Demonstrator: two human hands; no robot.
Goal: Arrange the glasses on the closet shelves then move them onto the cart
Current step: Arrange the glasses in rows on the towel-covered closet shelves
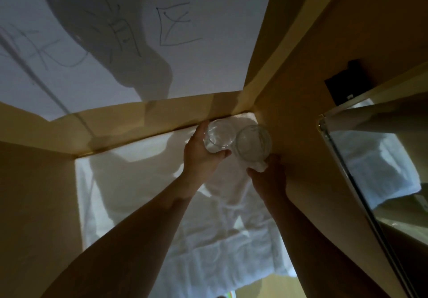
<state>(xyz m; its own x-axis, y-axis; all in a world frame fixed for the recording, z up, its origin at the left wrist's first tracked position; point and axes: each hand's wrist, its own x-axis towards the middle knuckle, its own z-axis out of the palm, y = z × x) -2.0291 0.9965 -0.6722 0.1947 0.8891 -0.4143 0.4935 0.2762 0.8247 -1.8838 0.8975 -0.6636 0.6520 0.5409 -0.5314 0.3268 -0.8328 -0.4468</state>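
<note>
shelf (162,228) back corner tight; hands grip glasses: left (201,152), right (268,177).

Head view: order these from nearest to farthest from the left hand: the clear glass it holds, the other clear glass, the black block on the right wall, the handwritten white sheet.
1. Clear drinking glass in the left hand.
2. Second clear glass, just right, above the right hand.
3. Black block, upper right wall.
4. Handwritten white paper sheet, above, ranked by its writing; close to call against the block.

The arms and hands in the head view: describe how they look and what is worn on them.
Both forearms are bare up to the frame's lower edge, with no sleeve visible. The left hand and right hand wear no gloves. No watch, ring or bracelet shows, though the dim light limits detail.
</note>
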